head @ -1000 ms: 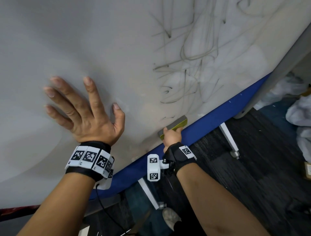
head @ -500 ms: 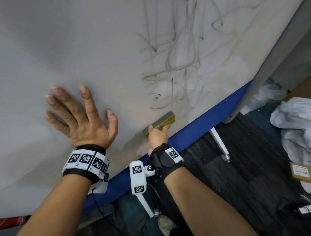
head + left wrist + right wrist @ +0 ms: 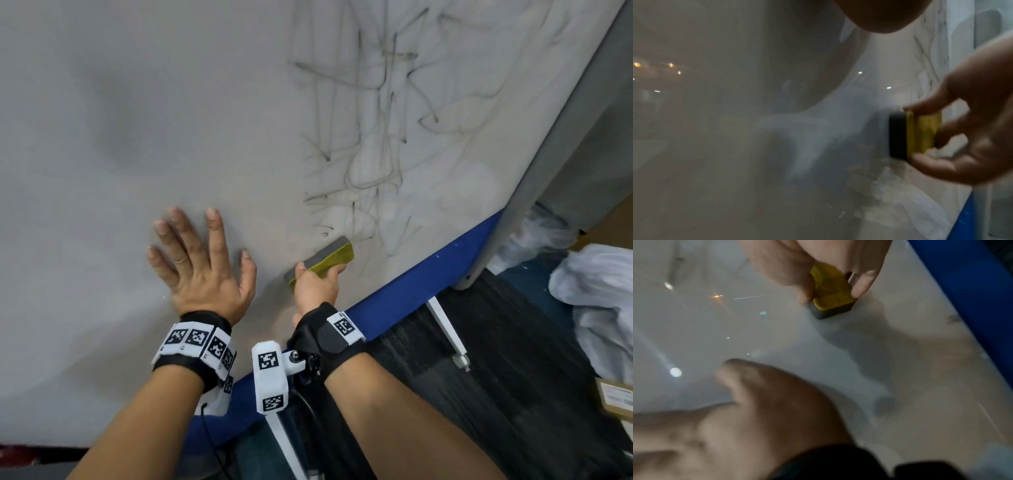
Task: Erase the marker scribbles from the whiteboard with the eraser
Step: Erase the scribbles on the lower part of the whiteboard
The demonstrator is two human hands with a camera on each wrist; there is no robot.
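Right grip (image 3: 317, 287) pinches eraser (image 3: 325, 259) against whiteboard (image 3: 137, 137); left hand (image 3: 202, 270) flat, released.

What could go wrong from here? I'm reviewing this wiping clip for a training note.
1. The right hand pinches the eraser only by its yellow back; that narrow grip could slip under pressure.
2. Most scribbles sit above the eraser, so short low strokes may just leave grey smears.
3. The whiteboard stands on wheeled legs; if the flat left hand lifts, it might roll.
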